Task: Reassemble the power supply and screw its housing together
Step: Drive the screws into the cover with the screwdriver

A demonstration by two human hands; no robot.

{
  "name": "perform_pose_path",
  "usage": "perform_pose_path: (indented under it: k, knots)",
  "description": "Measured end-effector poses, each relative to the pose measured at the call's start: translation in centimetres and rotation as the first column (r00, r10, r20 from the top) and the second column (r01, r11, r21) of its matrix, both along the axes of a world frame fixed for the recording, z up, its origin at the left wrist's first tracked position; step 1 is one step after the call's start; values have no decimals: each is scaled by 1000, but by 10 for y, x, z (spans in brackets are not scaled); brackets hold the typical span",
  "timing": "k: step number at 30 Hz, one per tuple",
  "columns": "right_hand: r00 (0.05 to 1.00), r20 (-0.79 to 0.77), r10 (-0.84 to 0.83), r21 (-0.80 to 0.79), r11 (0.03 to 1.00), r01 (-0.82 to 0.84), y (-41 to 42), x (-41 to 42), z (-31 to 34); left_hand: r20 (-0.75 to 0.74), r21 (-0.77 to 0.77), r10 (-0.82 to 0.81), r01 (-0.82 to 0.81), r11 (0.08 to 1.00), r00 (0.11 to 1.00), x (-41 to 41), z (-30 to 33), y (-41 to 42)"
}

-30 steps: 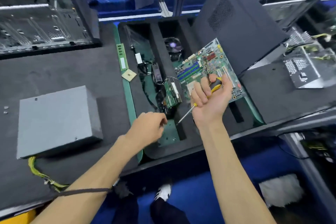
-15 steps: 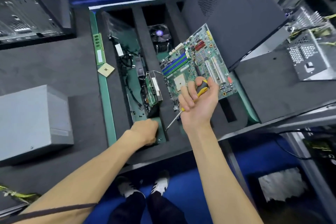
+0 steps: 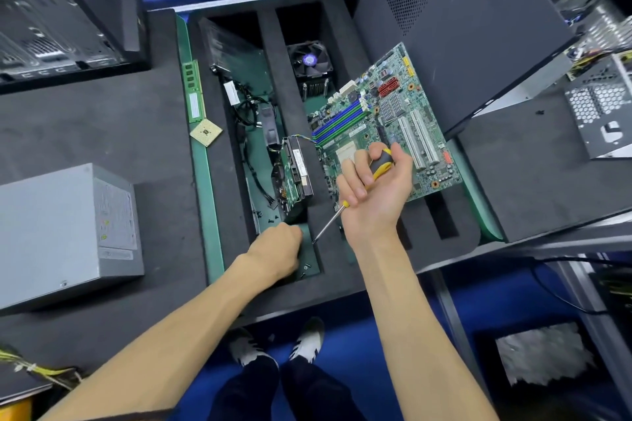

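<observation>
Black foam-topped desk (image 3: 154,133) with a recessed green-floored parts tray (image 3: 208,215): right hand (image 3: 374,191), fingers curled around a yellow-and-black-handled screwdriver (image 3: 355,193); left hand (image 3: 273,251), fingers curled down among small black screws (image 3: 305,267), contents hidden. Grey metal power supply box (image 3: 65,232) lies well left.

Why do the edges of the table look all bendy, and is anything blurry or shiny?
In the head view, the wide-angle lens bends straight lines near the borders, such as the foam table edge; the middle is sharp, with the motherboard, the screwdriver and the right hand crisp; the metal cases in the corners look smeared; soft overhead light puts a pale sheen on the grey power supply.
</observation>
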State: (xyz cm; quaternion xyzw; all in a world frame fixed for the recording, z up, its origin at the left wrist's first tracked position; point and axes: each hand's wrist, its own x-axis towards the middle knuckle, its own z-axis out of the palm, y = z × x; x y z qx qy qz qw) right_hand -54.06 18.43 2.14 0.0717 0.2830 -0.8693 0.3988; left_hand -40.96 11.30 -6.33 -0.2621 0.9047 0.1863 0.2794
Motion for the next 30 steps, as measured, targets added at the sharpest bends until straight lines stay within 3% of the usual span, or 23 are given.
perform_pose_path:
  k: [7,14,19,23,30]
  knots:
    - [999,20,-33,2,999,33,-7,1,1,-154,-72,-51,40,997,987,17,12,1]
    - [998,53,-22,3,1000,22,-15,11,0,-199,-122,-13,-12,992,980,26,18,6]
    - [999,47,-11,8,1000,10,-16,12,1,-79,-272,-91,67,960,993,18,22,2]
    - [999,46,-8,13,1000,8,-14,12,1,-123,-382,50,-94,919,991,3,25,-16]
    - [999,42,7,-14,1000,-6,-20,9,-1,-26,-409,121,-121,904,992,-25,14,-34]
